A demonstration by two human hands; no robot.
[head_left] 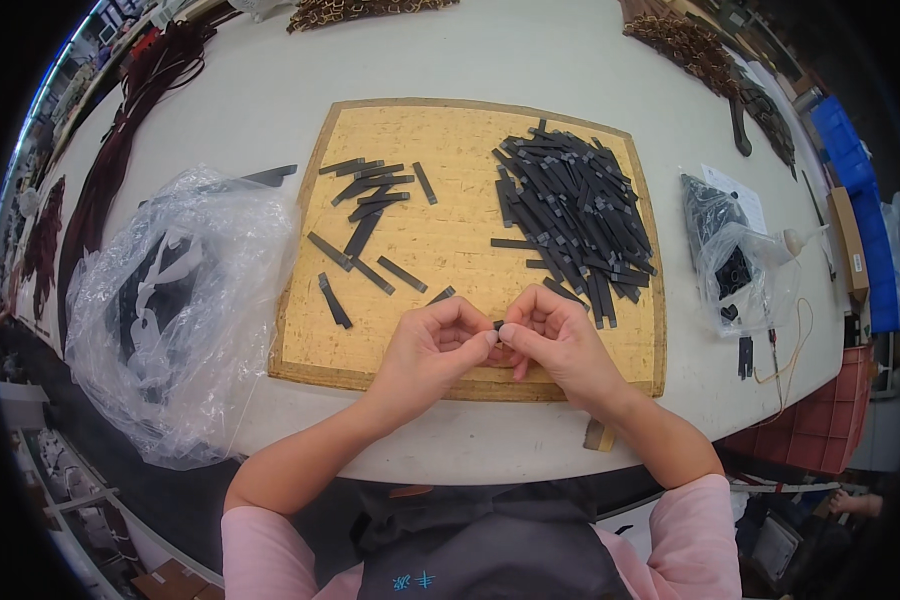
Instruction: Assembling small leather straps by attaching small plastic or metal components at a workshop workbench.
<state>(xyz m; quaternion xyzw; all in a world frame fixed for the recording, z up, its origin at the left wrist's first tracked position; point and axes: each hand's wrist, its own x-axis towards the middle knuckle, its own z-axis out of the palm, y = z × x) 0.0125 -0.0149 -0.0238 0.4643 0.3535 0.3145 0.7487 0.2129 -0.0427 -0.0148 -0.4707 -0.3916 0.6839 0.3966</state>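
Strip (497, 325): small, dark, pinched between fingertips of left hand (432, 350) and right hand (560, 345), over mat (440, 240) near edge; long axis hidden, probably crosswise. Strip pile (575, 215) nearer right hand.

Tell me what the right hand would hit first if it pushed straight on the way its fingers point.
The right hand points left, fingertips pinching a small dark strip. Pushed on, it would meet the left hand at once: their fingertips already touch around that strip.
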